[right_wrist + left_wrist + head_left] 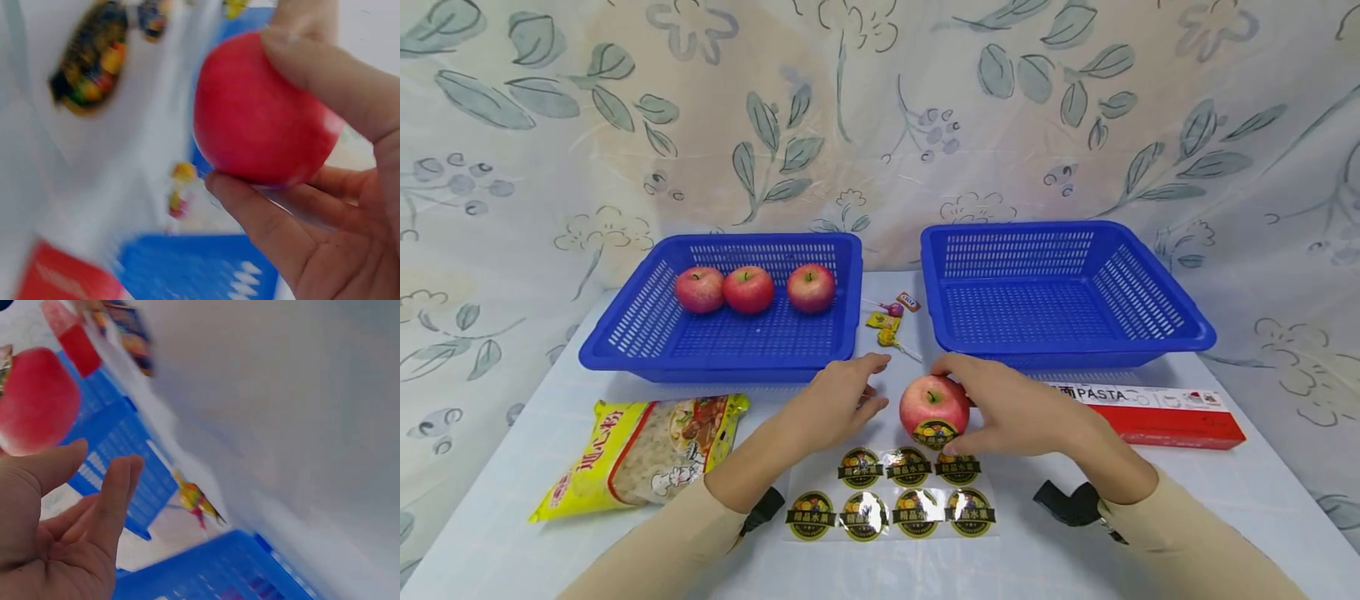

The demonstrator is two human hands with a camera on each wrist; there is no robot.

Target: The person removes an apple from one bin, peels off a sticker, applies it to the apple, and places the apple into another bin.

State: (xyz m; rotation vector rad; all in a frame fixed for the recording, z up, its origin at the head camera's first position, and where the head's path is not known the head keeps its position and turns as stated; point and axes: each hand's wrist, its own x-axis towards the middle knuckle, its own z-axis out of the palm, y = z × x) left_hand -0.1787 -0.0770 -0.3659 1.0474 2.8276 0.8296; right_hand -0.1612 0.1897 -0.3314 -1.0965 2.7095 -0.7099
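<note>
A red apple [931,404] with a round black-and-gold sticker [936,433] on its side is gripped by my right hand [1011,404]. In the right wrist view the thumb lies on one side of the apple [262,115] and the fingers on the other. My left hand [831,404] is just left of the apple, fingers loosely bent, holding nothing. In the left wrist view a gap shows between its fingertips [128,464]. Below both hands lies a clear sheet [887,488] bearing two rows of the same stickers.
A blue basket [752,364] at the back left holds three apples [748,290]. Another blue basket [1067,346], with nothing in it, stands back right. Wrapped sweets and lollipops [887,336] lie between them. A yellow food bag [655,454] lies left, a red-and-white pasta box [1180,421] right.
</note>
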